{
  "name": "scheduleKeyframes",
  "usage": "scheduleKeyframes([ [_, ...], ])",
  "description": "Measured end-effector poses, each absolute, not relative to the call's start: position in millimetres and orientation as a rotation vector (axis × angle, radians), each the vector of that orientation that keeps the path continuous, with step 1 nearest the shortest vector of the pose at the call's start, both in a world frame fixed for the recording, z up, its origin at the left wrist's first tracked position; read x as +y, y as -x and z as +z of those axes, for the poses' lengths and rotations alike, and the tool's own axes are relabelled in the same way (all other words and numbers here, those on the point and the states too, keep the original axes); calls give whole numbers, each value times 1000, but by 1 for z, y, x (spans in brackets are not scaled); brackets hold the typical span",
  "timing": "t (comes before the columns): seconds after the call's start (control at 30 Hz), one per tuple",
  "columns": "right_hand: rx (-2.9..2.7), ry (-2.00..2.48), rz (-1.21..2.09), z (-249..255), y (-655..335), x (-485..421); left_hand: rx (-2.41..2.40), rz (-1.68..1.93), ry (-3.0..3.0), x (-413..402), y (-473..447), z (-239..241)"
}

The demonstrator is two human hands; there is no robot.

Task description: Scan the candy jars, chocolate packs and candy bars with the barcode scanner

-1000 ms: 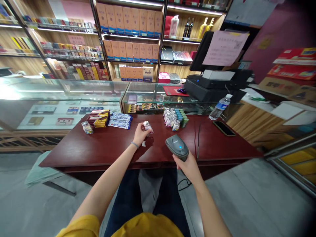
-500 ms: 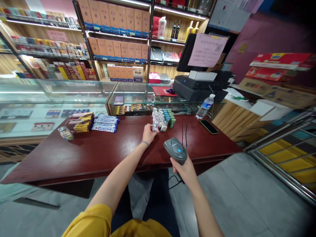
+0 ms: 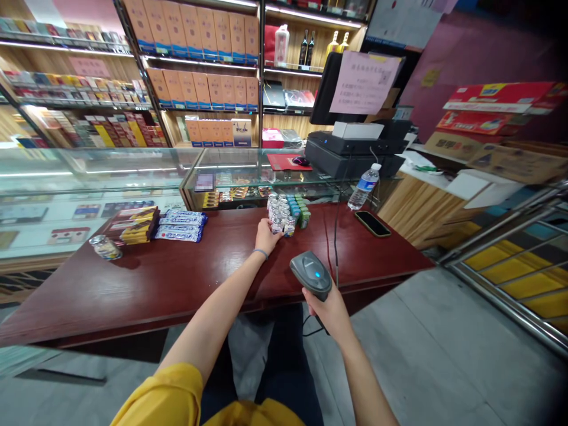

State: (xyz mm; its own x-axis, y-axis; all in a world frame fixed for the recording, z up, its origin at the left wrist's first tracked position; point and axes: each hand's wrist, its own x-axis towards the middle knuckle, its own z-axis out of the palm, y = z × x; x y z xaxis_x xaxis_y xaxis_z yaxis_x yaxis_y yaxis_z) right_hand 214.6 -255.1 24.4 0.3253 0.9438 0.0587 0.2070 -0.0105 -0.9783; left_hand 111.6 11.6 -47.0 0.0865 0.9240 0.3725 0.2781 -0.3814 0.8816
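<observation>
My left hand reaches across the dark red table and closes on a small clear jar at the near edge of a cluster of small jars. My right hand is wrapped round the handle of a grey barcode scanner, held above the table's front edge with a blue light showing on its head. A lone small jar stands at the table's left end.
Stacked snack bars and blue candy packs lie left of centre. A black phone and a water bottle sit at the right. Glass counters, a till and stocked shelves stand behind.
My left hand, which held a small jar up in front of the scanner, has moved forward and right to the jar cluster. The scanner has stayed near the table's front edge.
</observation>
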Motion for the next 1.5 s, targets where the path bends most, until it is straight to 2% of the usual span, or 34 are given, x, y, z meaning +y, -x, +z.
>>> scheduleKeyframes([
  [0.33,-1093,1460,808,25,-211,-254,1147,1392,-1765,12,-108,-51],
  [0.53,-1095,1473,817,33,-205,-259,1053,1399,-1686,6,-76,-46],
  [0.77,-1161,1510,759,45,-185,-259,1097,1516,-1637,-11,25,-26],
  [1.2,-1285,1449,839,46,-127,-230,1675,1730,-1598,-47,270,-24],
  [1.5,-1384,1410,860,38,-93,-205,1813,1816,-1412,-50,340,-26],
])
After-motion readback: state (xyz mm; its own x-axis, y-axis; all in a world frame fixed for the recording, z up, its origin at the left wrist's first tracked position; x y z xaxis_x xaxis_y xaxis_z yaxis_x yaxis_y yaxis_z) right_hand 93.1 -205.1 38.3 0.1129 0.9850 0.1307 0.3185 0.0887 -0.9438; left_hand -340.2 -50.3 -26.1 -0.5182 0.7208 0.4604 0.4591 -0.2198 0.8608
